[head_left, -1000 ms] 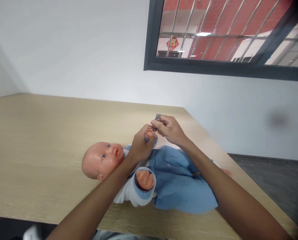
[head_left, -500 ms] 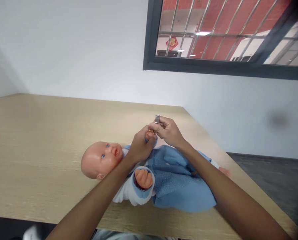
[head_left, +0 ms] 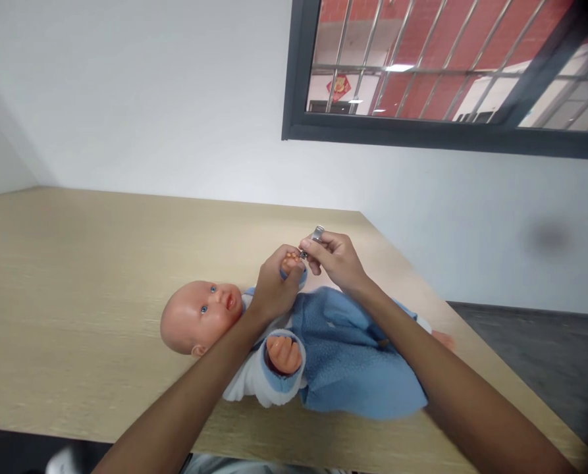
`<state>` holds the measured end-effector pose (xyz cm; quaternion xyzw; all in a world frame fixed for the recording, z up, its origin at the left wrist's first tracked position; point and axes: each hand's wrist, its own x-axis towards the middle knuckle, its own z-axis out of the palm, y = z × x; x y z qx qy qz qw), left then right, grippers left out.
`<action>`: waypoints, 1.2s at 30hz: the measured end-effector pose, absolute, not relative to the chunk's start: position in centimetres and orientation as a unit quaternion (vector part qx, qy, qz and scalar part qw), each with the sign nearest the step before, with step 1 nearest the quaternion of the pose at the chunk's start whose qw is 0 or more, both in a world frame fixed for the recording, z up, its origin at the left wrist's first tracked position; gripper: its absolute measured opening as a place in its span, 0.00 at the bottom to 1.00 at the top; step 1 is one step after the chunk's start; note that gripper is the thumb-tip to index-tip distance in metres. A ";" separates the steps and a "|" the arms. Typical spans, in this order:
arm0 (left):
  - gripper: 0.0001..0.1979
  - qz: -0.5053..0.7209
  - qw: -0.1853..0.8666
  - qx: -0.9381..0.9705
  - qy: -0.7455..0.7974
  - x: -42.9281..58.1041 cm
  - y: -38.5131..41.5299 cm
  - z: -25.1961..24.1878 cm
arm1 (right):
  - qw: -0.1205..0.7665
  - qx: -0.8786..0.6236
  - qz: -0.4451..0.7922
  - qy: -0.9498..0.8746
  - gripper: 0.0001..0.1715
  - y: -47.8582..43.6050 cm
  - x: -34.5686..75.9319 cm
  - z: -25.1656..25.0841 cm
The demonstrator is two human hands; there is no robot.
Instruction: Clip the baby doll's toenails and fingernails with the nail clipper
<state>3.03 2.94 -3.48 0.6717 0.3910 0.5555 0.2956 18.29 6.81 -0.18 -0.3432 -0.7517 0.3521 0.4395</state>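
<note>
A light wooden table (head_left: 76,283) spreads under both hands, its top ending in a straight edge beyond them. A baby doll (head_left: 199,316) lies directly on it, face up, in a blue fleece suit (head_left: 357,368). Its bald head rests left of the left hand (head_left: 276,289), its body lies below the right hand (head_left: 336,260), and a bare foot (head_left: 442,340) sits near the table's edge.
</note>
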 end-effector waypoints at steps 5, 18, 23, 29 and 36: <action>0.14 0.569 0.306 0.655 0.393 3.2 3.0 -3.6 | 0.445 -0.327 0.370 -0.747 0.16 6.7 18.4 -0.1; 0.13 0.585 0.308 0.635 0.399 3.3 2.9 -3.6 | 0.452 -0.312 0.382 -0.743 0.16 6.3 18.3 0.1; 0.13 0.595 0.301 0.626 0.405 3.3 2.8 -3.5 | 0.450 -0.308 0.395 -0.739 0.16 6.4 18.4 -0.2; 0.13 0.598 0.300 0.616 0.414 3.2 2.7 -3.3 | 0.454 -0.308 0.404 -0.732 0.17 6.3 18.5 -0.2; 0.13 0.600 0.302 0.611 0.419 3.3 2.7 -3.3 | 0.459 -0.311 0.383 -0.739 0.16 6.3 18.5 -0.2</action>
